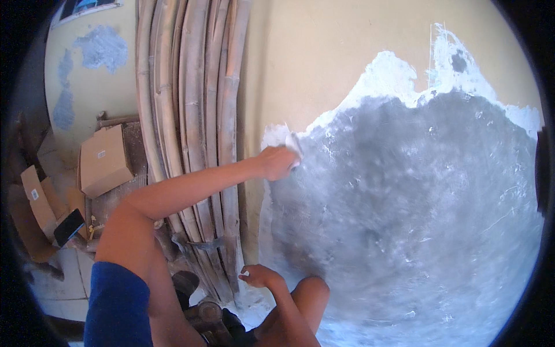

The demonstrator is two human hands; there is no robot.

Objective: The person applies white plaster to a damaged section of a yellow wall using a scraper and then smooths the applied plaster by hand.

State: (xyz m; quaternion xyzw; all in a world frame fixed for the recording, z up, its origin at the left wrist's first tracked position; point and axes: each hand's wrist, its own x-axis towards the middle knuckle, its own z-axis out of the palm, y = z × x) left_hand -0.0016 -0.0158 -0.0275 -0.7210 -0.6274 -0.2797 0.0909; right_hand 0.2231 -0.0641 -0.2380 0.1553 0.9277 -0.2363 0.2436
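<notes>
My left hand (276,162) reaches across to the wall with its arm bent. Its fingers close round a pale, flat piece (293,149), whose kind I cannot make out, pressed against the left edge of a large grey patch (376,173). Ragged white filler (384,75) borders this patch along the top, against cream paint. Lower down, my right hand (261,276) is by my bent knee (313,289), close to the wall's foot. Its fingers are curled, thumb toward the fingertips; a small whitish spot shows there, too small to name.
A tall bundle of bamboo poles (196,98) leans just left of the patch, tied near the bottom. Farther left are a closed cardboard box (105,162), an opened carton (39,202) and a dark phone (69,227). Bluish-grey patches (103,48) mark the far-left wall.
</notes>
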